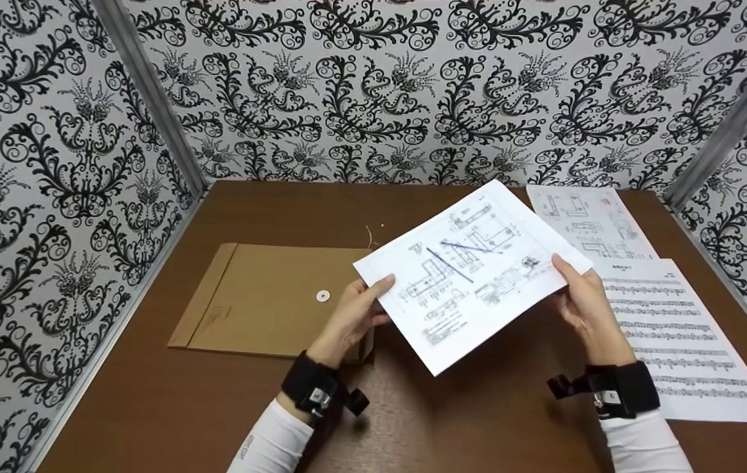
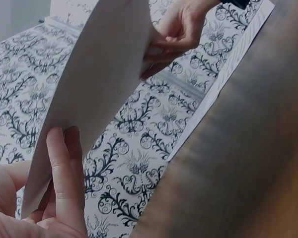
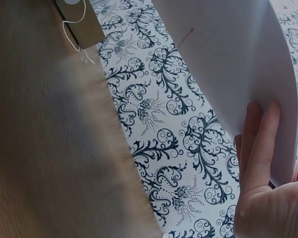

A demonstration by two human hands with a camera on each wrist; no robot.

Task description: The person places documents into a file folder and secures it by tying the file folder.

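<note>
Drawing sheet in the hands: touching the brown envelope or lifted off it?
Apart. Head view: both hands, left hand and right hand, hold the drawing sheet raised above the table; the envelope lies flat beside it.

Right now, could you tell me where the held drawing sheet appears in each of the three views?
Head: drawing sheet centre, printed side up, held at both edges.
Left wrist: its blank underside upper left.
Right wrist: its blank underside upper right.
Shared landmark: the patterned wallpaper, in all three.
</note>
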